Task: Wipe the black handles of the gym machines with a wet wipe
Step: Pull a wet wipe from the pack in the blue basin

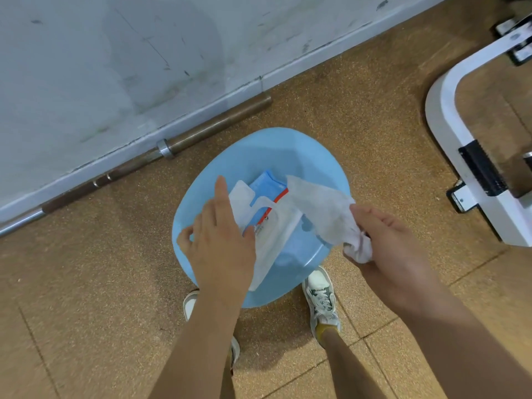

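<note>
A scuffed grey wall runs behind the blue stool, with a barbell lying along its foot, up and left of the stool. A white machine frame stands well to the stool's right. The left hand rests with fingers straight on a pack of wipes lying on the stool's seat. The right hand, just right of the stool, grips a bunched wet wipe that spreads out above the seat's right side

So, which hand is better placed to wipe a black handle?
Right. The right hand grips the wet wipe, and the white machine stands on that side; the left hand lies over the wipe pack.
</note>
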Available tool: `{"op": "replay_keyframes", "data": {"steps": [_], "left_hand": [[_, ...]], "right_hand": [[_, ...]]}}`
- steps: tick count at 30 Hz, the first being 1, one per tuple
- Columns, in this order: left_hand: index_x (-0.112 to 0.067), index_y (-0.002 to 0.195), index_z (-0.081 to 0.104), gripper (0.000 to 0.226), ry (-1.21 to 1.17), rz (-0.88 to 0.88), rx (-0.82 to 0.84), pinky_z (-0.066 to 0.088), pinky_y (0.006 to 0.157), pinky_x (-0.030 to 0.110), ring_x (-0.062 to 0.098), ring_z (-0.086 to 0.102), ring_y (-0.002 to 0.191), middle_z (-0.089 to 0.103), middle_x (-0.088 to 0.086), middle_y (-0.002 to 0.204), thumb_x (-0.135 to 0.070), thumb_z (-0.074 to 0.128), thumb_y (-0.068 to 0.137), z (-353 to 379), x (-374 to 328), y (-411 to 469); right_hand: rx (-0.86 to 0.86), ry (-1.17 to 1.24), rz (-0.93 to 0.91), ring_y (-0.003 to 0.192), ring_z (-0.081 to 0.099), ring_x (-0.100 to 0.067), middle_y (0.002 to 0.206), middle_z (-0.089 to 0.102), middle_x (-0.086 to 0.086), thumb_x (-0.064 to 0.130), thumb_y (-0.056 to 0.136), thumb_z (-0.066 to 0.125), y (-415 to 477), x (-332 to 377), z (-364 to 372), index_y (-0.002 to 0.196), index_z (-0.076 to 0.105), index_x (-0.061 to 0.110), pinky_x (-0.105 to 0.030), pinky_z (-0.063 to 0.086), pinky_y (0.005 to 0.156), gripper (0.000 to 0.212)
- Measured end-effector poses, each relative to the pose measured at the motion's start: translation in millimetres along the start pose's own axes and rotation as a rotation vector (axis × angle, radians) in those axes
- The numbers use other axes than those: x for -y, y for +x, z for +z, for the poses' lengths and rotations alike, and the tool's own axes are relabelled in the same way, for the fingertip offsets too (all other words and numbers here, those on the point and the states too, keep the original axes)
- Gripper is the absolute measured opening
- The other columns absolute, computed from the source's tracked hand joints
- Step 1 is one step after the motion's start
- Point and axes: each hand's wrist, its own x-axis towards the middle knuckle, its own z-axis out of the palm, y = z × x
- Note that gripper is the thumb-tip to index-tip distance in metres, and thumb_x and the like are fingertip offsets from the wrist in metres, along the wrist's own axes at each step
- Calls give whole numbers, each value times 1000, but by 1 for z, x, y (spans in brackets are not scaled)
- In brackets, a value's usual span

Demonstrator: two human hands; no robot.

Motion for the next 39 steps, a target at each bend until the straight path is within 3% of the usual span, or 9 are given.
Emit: {"op": "replay_keyframes", "data": {"steps": [3,10,12,15,19,25,31,34,39], "left_hand": [[-19,123,57,40,-14,200,-2,48,75,41,29,57,94,65,4,110,-33,50,86,8,-6,-19],[-19,108,62,28,189,127,317,46,78,40,28,52,113,55,4,127,-31,49,87,8,-33,-35],[-19,80,60,23,-249,-138,405,40,70,37,29,58,99,62,4,94,-27,43,93,-23,-57,-22],[-20,101,63,24,-1147,-551,553,50,75,31,22,68,84,74,6,87,-37,47,96,-87,-106,-26],[-30,113,64,31,-1388,-414,337,53,86,33,22,67,88,70,11,90,-16,66,85,-158,-157,-61],[-21,92,74,20,-1353,-273,43,52,65,19,8,65,74,70,-4,81,-4,65,85,-254,-201,-108],[-31,97,73,39,-1166,-46,257,54,77,30,18,69,80,75,-4,81,1,74,75,-331,-223,-175],[-36,91,76,30,-954,160,310,43,54,16,7,50,56,58,-15,57,-9,76,77,-355,-227,-213],[-31,74,76,10,-1042,299,272,47,61,14,3,64,68,74,-6,73,-35,68,77,-384,-238,-272]], "right_hand": [[58,73,27,58,62,-7,74,69,-1,15,95,48,-3,14,-8,84,64,12,-22,47,58,20],[147,-380,-103,69,49,-8,81,69,1,19,92,56,-20,52,-22,91,69,22,-29,31,67,13],[165,-402,-145,59,50,-3,80,69,-2,13,92,57,-31,68,-25,96,67,21,-25,33,62,13],[212,-369,-186,51,53,0,78,71,-3,8,91,56,-58,97,-26,96,67,17,-16,39,53,15],[326,-345,-231,59,58,-4,75,72,-1,16,90,59,-109,134,-30,86,69,18,-13,41,51,11],[340,-109,-291,67,57,-6,80,67,0,20,80,67,-200,186,-45,82,68,15,-22,40,62,5],[330,-95,-491,67,53,-25,83,62,-21,13,89,59,-298,217,-80,95,67,-2,-31,48,62,18],[284,-92,-567,58,57,-21,71,63,-17,6,91,57,-350,219,-107,102,65,6,-25,52,52,13],[180,-354,-798,58,53,-11,68,62,-5,7,93,54,-426,196,-159,99,70,30,-21,46,54,28]]}}
